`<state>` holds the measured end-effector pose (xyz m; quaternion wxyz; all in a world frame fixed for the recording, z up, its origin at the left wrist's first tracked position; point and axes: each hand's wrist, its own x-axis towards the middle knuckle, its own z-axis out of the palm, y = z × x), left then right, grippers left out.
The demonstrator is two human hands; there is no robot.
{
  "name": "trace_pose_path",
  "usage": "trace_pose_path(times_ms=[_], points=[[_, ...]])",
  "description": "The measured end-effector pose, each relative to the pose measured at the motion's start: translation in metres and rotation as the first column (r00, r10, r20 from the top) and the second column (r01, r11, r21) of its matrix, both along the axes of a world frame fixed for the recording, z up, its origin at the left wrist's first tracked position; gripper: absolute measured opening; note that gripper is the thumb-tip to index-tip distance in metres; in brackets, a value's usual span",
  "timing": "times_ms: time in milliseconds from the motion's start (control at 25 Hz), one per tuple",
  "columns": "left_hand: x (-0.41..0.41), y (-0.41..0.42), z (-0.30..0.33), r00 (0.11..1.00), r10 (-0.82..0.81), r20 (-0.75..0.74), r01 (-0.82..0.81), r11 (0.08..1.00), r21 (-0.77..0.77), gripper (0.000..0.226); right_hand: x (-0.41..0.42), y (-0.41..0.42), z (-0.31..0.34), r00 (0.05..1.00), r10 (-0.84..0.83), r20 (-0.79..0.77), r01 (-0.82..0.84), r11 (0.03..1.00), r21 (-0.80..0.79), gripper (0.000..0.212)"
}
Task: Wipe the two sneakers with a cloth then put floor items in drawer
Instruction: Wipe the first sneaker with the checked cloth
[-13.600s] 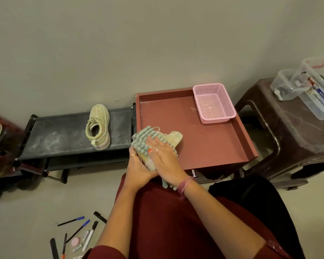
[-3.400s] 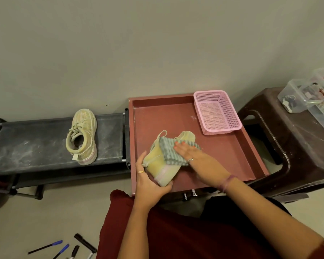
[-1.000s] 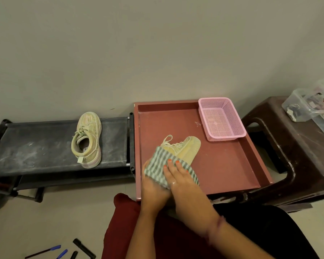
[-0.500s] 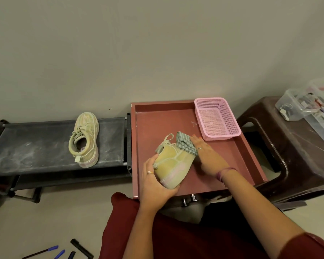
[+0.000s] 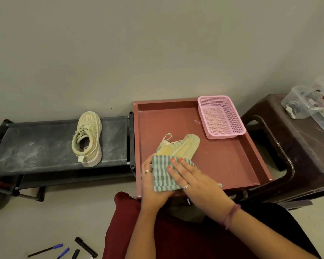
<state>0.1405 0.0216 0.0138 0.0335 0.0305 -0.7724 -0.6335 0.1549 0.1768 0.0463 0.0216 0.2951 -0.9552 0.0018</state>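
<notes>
- We steady 1 sneaker (image 5: 178, 147) in the drawer (image 5: 232, 165), left hand (image 5: 151, 186) cupping its heel.
- Right hand (image 5: 193, 182) presses the cloth (image 5: 164, 174) flat, fingers straight.
- Sneaker 2 (image 5: 87, 138) waits on the rack (image 5: 36, 144).
- Light, soft-sided shoes, we judge; best held at the heel.

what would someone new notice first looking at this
Two hands meet over a yellow sneaker in the red drawer: the right hand presses a striped cloth on its heel end while the left hand holds it. A matching sneaker sits on the black rack to the left, and a pink basket fills the drawer's far right corner.
</notes>
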Motion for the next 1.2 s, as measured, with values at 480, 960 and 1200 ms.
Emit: trace_pose_path(times_ms=[480, 960, 1200], points=[[-0.004, 0.000, -0.004, 0.998, -0.007, 0.066, 0.009, 0.999, -0.038, 0.097, -0.012, -0.014, 0.004, 0.873, -0.242, 0.423, 0.386, 0.873, -0.298, 0.091], [0.001, -0.001, 0.000, 0.999, -0.043, 0.025, 0.045, 0.996, -0.071, 0.096, -0.053, 0.034, -0.008, 0.991, -0.111, 0.071, 0.110, 0.994, 0.012, 0.054], [0.001, -0.001, -0.008, 0.993, -0.113, -0.036, 0.104, 0.976, -0.193, 0.094, -0.079, 0.072, -0.012, 0.824, -0.435, 0.364, 0.488, 0.871, -0.063, 0.078]])
